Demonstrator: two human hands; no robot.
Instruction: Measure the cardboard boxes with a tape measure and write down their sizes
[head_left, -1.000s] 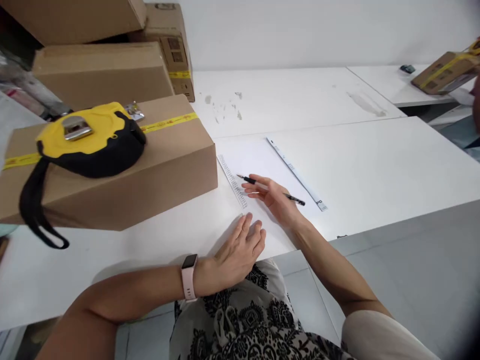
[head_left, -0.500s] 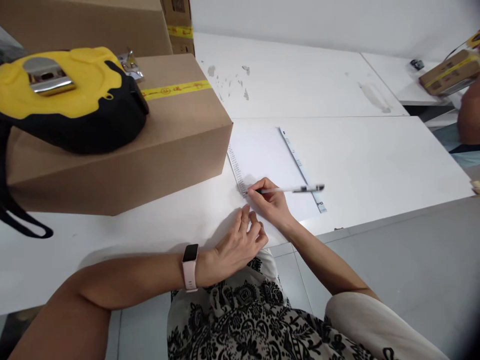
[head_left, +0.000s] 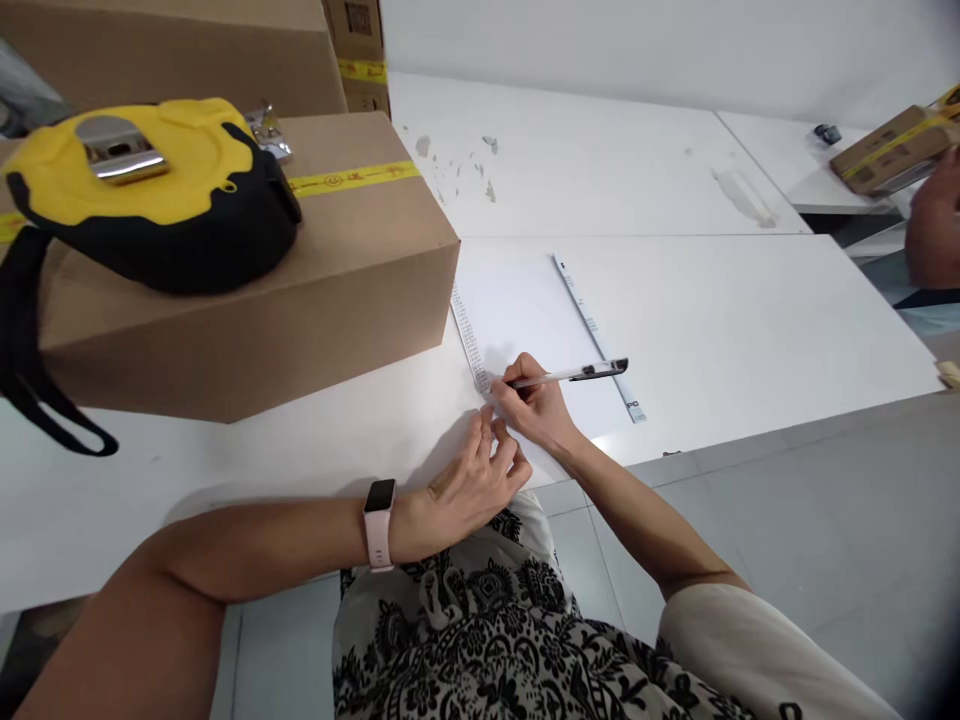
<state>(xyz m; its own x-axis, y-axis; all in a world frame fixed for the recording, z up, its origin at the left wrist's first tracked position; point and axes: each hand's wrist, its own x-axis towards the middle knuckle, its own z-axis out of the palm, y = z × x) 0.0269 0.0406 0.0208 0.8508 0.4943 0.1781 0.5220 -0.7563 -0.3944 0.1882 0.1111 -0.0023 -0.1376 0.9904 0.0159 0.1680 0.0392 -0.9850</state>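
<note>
My right hand (head_left: 541,405) grips a pen (head_left: 577,372) with a clear barrel and a black clip, its tip against the left part of a white sheet of paper (head_left: 517,310). A column of small dark marks runs down the sheet's left edge. A pale blue printed strip (head_left: 596,335) lies along the right side. My left hand (head_left: 480,478), with a watch (head_left: 379,525) on its wrist, rests at the sheet's near edge, fingers apart and slightly bent, holding nothing. Its fingertips come close to the right hand.
A cardboard box (head_left: 337,310) stands left of the paper, with a yellow and black tape measure (head_left: 157,200) on top. More boxes (head_left: 187,50) rise behind it. At far right another person's arm (head_left: 930,230) is beside a taped box (head_left: 892,150). The white table's (head_left: 750,330) front edge drops to the floor.
The pen's back end has swung a little left and up in my right hand, its tip staying near the sheet's left edge. The left hand stays in place; the view has shifted slightly.
</note>
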